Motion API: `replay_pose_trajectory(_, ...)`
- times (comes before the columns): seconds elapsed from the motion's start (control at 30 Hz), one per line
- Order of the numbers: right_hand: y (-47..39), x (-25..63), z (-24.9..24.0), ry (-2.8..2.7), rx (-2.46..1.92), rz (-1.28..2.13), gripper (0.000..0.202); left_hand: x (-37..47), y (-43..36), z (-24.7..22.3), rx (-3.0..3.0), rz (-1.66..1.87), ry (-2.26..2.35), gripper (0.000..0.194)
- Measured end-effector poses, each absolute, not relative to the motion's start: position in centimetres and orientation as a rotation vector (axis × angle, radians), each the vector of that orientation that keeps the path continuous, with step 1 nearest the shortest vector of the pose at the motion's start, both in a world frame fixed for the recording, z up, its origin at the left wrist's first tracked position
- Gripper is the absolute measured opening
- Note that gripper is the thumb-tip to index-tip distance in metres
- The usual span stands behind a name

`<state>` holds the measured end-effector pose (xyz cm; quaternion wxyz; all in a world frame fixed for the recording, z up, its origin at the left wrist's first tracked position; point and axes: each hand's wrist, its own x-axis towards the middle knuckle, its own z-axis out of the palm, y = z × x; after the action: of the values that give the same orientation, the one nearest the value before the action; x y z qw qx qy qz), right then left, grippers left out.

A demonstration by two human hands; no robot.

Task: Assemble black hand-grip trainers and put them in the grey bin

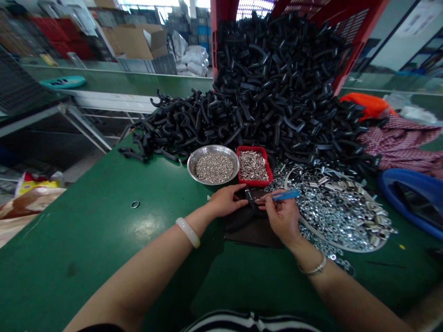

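My left hand (226, 201) is closed at the near end of a black plastic part (241, 218), a curved piece like those in the pile. My right hand (284, 220) grips a thin tool with a blue handle (286, 195). The tool's tip points left at a small metal piece (249, 194) on the black part; whether they touch, I cannot tell. Beneath both hands lies a dark flat pad (256, 236). Just beyond them stand a steel bowl (191, 171) of tiny metal pieces and a red tray (265, 158) of small metal pins.
A big heap of black plastic parts (242, 110) spills from a tipped red crate (358, 50). At the right, loose washers and metal sleeves fill a round tray (368, 251), beside a blue basin (391, 177). A single metal ring (135, 204) lies on the green table (104, 240) at the left.
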<state>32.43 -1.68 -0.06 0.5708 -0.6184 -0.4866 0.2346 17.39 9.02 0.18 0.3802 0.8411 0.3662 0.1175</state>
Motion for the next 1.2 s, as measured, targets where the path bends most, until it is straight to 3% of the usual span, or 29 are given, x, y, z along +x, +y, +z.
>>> replay_pose_trajectory(0.6,-1.3,32.2,0.2,-1.327,-1.542,0.262,0.009,17.4,9.2,-0.6,2.119,0.334,0.923,0.062)
replay_pose_trajectory(0.83,-1.2,30.9,0.3,-1.537,-1.59,-0.092,0.006,17.4,8.6,-0.1,2.122,0.356,0.973,0.059)
replay_pose_trajectory(1.03,0.5,32.0,0.5,-0.823,-1.49,0.706,0.03,17.7,8.3,0.2,2.155,0.351,1.002,0.058)
replay_pose_trajectory(1.2,0.6,32.4,1.4,-0.805,-1.449,1.059,0.032,17.7,8.6,0.1,2.164,0.367,0.966,0.056)
